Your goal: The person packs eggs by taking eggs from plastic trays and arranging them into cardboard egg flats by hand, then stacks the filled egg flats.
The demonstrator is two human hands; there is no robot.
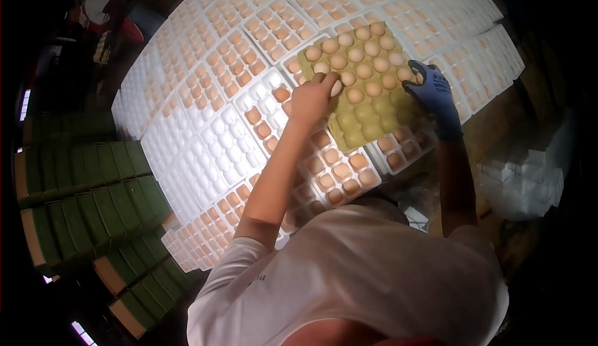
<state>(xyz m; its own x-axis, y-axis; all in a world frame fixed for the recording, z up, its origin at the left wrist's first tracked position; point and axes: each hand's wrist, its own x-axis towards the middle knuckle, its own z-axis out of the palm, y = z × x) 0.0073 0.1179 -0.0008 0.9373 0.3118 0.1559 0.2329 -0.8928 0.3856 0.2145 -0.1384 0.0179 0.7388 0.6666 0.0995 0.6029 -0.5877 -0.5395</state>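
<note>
A yellowish-green egg tray (362,114) lies across the white foam trays, with eggs in its far rows and bare cups in its near rows. At its left edge is my bare left hand (314,98), the fingers curled round an egg (336,88). My right hand (431,89), in a blue glove, is at the tray's right edge, thumb and fingers closed about another egg (419,78). Partly filled beneath my left forearm is a white foam tray (261,94). Closer to my body sits a foam tray with several brown eggs (341,170).
Rows of white foam trays (227,143) cover the wide surface, many with eggs, some bare. Stacked green and brown boxes (81,171) stand at left. A clear plastic-wrapped bundle (523,181) is at right. Another person (106,13) is at upper left.
</note>
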